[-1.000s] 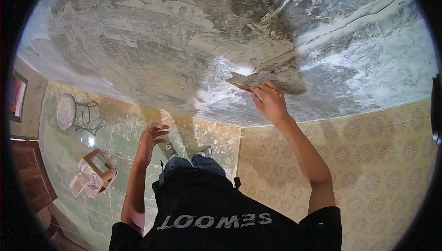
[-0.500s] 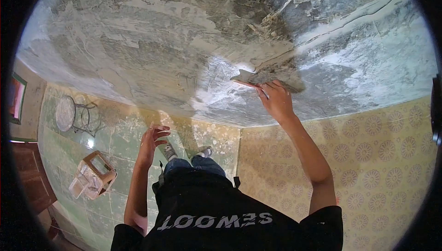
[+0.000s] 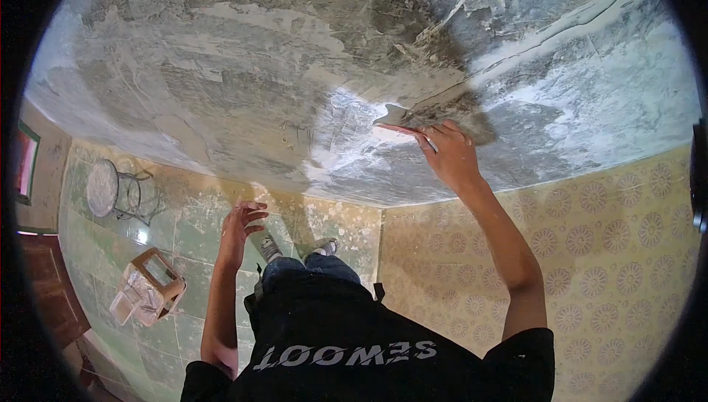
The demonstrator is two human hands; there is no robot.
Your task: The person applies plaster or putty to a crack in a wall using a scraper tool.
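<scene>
My right hand (image 3: 451, 153) is closed on a thin, reddish-edged scraper (image 3: 398, 130), with its far end against the grey plastered wall (image 3: 258, 70). A dark shadow of the hand and tool falls on the wall beside it. Pale filler runs in a band along a crack (image 3: 546, 37) up and to the right of the scraper. My left hand (image 3: 242, 231) hangs in the air over the floor, fingers apart and holding nothing.
A round-topped stool (image 3: 102, 188) with metal legs stands on the green tiled floor (image 3: 199, 243). Nearer is a small wooden stool (image 3: 158, 280) with pale stuff on it. Patterned yellow wall (image 3: 590, 247) lies to the right, a brown door (image 3: 51, 284) at far left.
My right hand and the scraper have shifted slightly to the right along the wall. My left hand stays about where it was, fingers still apart.
</scene>
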